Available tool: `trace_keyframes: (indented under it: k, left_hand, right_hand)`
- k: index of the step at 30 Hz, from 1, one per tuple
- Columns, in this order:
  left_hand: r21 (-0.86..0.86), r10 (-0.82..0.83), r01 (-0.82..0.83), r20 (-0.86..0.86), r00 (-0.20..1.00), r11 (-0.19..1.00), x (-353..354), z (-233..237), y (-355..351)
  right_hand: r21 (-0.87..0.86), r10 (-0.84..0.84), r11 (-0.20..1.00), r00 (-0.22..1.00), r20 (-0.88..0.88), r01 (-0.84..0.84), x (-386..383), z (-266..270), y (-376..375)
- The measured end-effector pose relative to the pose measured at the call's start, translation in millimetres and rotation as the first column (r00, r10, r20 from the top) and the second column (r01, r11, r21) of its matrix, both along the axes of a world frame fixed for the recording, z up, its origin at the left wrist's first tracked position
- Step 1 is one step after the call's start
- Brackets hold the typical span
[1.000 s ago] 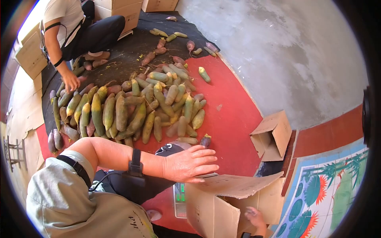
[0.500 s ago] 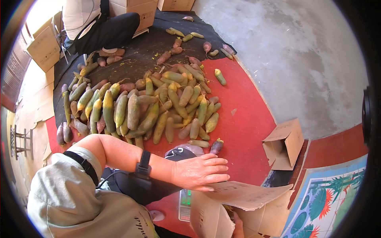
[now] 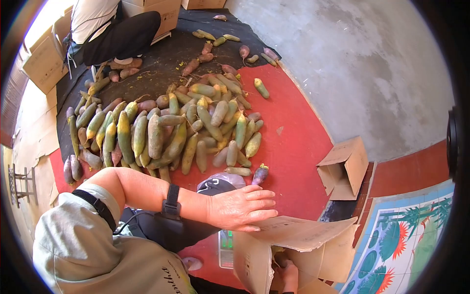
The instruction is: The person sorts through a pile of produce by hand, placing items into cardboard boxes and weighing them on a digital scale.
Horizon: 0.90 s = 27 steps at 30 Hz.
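Observation:
My left hand point(image 3: 242, 208) stretches out over the near flap of a cardboard box point(image 3: 303, 232), fingers straight and slightly apart, with nothing in them. Inside that box, my right hand point(image 3: 289, 272) has its fingers curled round a brownish-green radish point(image 3: 280, 258), mostly hidden by the box wall. The box stands tilted with its flaps spread. Beside it, partly under my left arm, a scale point(image 3: 225, 249) shows green digits. Just beyond my left fingers lies a purple radish point(image 3: 260, 174).
A large heap of green and reddish radishes point(image 3: 171, 132) covers the red and black mats ahead. An open cardboard box point(image 3: 344, 168) lies to the right, near painted tiles point(image 3: 396, 245). Another person point(image 3: 117, 36) sits at the far left by more boxes point(image 3: 159, 17).
The view has shifted slightly, moving the heap left and up. My right hand shows more clearly inside the box, around the radish. My left hand stays stretched out over the flap.

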State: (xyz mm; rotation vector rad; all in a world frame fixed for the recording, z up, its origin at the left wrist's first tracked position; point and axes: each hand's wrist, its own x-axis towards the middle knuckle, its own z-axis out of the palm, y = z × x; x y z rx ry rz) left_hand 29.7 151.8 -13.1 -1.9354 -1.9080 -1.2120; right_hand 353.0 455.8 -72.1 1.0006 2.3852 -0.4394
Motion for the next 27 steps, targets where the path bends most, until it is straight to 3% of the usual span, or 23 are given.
trace_keyframes:
  k: [5, 12, 16, 17, 18, 20, 21, 23, 24, 26, 27]
  left_hand:
    - [0.014, 0.011, -0.011, 0.002, 1.000, 1.000, 0, -2, 0]
    - [0.063, -0.008, 0.008, 0.005, 1.000, 0.998, 2, 1, 3]
    - [0.098, -0.012, 0.011, 0.011, 1.000, 0.995, 7, -3, 6]
    - [0.111, -0.012, 0.010, 0.017, 1.000, 0.994, 8, -3, 6]
    - [0.111, -0.014, 0.012, 0.017, 1.000, 0.994, 8, -3, 6]
    - [0.125, -0.006, 0.003, 0.026, 1.000, 0.992, 10, -2, 7]
    - [0.127, -0.008, 0.004, 0.028, 1.000, 0.992, 10, -1, 8]
    - [0.184, -0.021, 0.003, 0.098, 0.995, 0.983, 9, 0, 7]
    - [0.169, -0.010, -0.016, 0.151, 0.988, 0.986, 8, -2, 6]
    - [0.178, 0.048, -0.089, 0.224, 0.973, 0.980, 3, -1, 1]
    - [0.182, 0.087, -0.132, 0.235, 0.968, 0.974, -3, -2, -6]
  right_hand:
    - [0.108, 0.007, 0.994, 0.996, 0.091, -0.017, 14, 20, 0]
    - [0.452, 0.010, 0.886, 0.977, 0.212, -0.107, -6, 108, 6]
    - [0.413, 0.074, 0.908, 0.997, 0.009, -0.071, -9, 130, -20]
    - [0.360, 0.104, 0.931, 0.987, -0.124, -0.053, -9, 133, -28]
    - [0.360, 0.101, 0.932, 0.987, -0.124, -0.050, -10, 137, -38]
    - [0.150, 0.018, 0.988, 0.916, -0.402, 0.047, -22, 155, -67]
    - [0.151, 0.017, 0.987, 0.917, -0.400, 0.047, -31, 168, -82]
    - [-0.032, -0.304, 0.952, 0.920, -0.246, 0.306, -43, 194, -115]
    - [-0.027, -0.314, 0.948, 0.917, -0.244, 0.318, -41, 199, -129]
    - [0.146, -0.034, 0.984, 0.922, -0.385, 0.098, -34, 204, -157]
    - [0.201, -0.007, 0.975, 0.914, -0.405, 0.097, -29, 204, -170]
